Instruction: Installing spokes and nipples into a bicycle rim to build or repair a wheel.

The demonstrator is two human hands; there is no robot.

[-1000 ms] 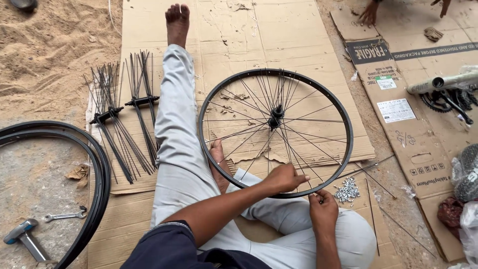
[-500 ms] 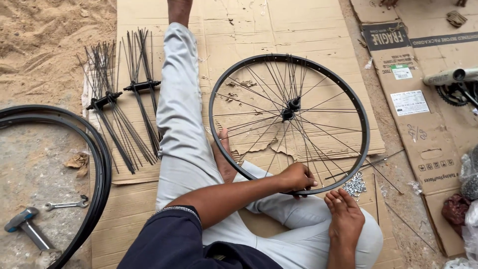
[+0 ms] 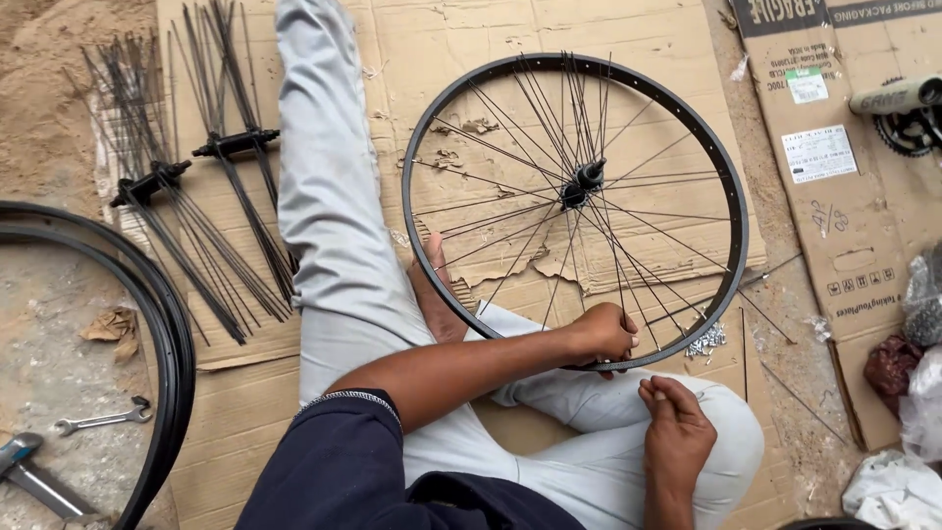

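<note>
— Where is the wheel lying?
— I'm seeing the black rim (image 3: 738,236) lying flat on the cardboard (image 3: 471,39), near its front edge; my left hand (image 3: 601,334) is curling round it.
— The other?
— My right hand (image 3: 675,430) is pinching something too small to tell

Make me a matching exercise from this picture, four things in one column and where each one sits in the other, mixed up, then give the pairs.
Things:
1. left hand
2. right hand
3. spanner
4. small metal bits

Places:
A. on the bare ground beside the spare black rims
B. on the near edge of the wheel rim
C. over the person's bent knee
D. on the cardboard just outside the wheel rim

Pairs: 1-B, 2-C, 3-A, 4-D
</note>
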